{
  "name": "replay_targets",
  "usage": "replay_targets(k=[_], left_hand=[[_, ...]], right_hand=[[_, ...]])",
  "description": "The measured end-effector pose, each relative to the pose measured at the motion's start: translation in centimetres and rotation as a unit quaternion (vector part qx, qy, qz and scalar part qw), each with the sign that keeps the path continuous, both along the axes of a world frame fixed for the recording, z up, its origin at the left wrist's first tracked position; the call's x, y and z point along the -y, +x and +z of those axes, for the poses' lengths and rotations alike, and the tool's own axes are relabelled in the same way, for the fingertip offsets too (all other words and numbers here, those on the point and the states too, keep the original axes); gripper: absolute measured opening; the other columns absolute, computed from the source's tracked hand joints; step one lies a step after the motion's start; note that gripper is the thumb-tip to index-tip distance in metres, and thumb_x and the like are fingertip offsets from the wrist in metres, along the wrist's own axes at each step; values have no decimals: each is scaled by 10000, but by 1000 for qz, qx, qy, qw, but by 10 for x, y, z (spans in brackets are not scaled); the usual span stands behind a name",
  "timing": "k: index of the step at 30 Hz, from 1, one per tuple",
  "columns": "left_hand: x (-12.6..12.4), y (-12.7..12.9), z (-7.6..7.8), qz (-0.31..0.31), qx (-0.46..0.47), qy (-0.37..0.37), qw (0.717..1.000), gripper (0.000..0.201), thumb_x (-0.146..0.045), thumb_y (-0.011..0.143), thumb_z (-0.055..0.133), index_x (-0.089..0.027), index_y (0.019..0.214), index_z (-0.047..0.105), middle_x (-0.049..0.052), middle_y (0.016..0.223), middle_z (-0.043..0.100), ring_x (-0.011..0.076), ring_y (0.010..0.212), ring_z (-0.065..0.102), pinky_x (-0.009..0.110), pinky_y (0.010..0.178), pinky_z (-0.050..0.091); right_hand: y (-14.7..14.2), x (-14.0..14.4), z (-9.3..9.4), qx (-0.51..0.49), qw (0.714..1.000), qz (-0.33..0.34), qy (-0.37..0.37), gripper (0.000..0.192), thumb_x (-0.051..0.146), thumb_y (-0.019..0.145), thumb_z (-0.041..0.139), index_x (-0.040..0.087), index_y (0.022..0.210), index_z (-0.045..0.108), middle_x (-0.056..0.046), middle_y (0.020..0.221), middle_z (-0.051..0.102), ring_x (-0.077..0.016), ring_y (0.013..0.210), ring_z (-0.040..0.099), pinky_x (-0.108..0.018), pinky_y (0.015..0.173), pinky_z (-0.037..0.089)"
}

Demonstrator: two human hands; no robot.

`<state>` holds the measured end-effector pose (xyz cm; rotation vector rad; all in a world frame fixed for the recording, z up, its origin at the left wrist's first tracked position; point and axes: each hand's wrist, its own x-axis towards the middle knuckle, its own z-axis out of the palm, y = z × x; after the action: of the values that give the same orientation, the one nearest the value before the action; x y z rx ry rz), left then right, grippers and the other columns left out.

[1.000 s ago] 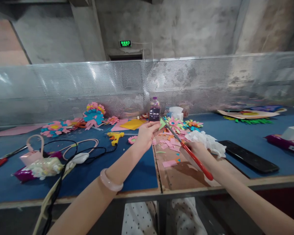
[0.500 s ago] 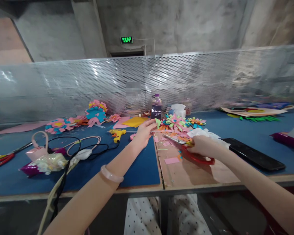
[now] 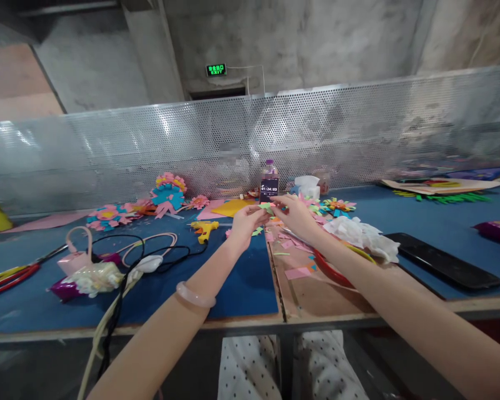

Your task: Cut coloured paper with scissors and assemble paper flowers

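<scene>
Left hand point(image 3: 245, 220) and right hand point(image 3: 294, 218) meet above the table point(image 3: 233, 289), fingertips of both pinched shut on a small green paper piece point(image 3: 267, 207) with jagged, cut edges, held just in front of a phone timer point(image 3: 269, 189). Both forearms stretch forward, the left wrist wearing a pale pink bangle point(image 3: 195, 296). Red-handled scissors point(image 3: 333, 269) lie beneath the right forearm among paper scraps point(image 3: 296, 273).

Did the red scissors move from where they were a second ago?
Yes. The red scissors went from raised in the right hand down onto the board, beside the white tissue.
</scene>
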<state>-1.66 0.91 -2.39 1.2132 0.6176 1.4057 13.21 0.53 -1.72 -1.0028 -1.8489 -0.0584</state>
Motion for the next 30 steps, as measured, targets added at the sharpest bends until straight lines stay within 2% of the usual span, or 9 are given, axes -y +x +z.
replay_targets(k=[5,13,19,21,25,28,30], left_hand=[[3,3,-1,16,-17,8,1000,206,-210,625,704,-95,758,596,93,764,671,167,694,650,370,805,477],[9,10,1,38,5,2,999,206,-233,601,720,-102,690,588,74,741,665,165,717,648,360,829,468],[11,13,1,64,6,-1,998,204,-230,598,717,-111,676,570,57,710,660,157,704,640,365,823,471],[10,14,0,64,10,-2,998,200,-219,598,715,-113,674,563,55,700,658,158,694,640,370,814,476],[8,14,-4,53,30,-11,998,206,-202,599,720,-122,694,555,38,678,652,144,657,641,369,804,484],[8,13,-4,43,36,-15,998,207,-211,614,716,-128,705,550,43,687,660,152,671,651,369,808,484],[9,13,-4,31,36,-14,999,197,-212,627,709,-127,707,550,59,712,670,166,697,658,372,807,484]], right_hand=[[-6,-2,-11,34,995,-28,94,244,216,843,466,136,1014,621,-100,954,590,-195,914,547,-313,811,448],[-9,6,-17,119,978,-111,130,272,193,882,384,139,1046,595,-114,1042,583,-217,956,510,-333,815,430],[-14,9,-15,87,977,-123,153,195,189,865,423,176,861,617,-92,917,586,-224,915,498,-350,777,418],[-16,9,-13,46,982,-125,131,145,189,839,467,176,811,609,-84,877,592,-228,895,502,-372,786,407],[-15,5,-10,-51,994,-97,22,67,217,774,550,174,763,600,-60,807,610,-221,829,521,-384,765,404],[-10,1,-9,-59,996,-52,-37,125,264,786,538,173,756,618,-55,787,622,-207,792,535,-365,741,408],[-6,1,-10,-49,998,-35,-36,152,265,806,514,173,763,628,-52,781,626,-199,784,538,-351,734,408]])
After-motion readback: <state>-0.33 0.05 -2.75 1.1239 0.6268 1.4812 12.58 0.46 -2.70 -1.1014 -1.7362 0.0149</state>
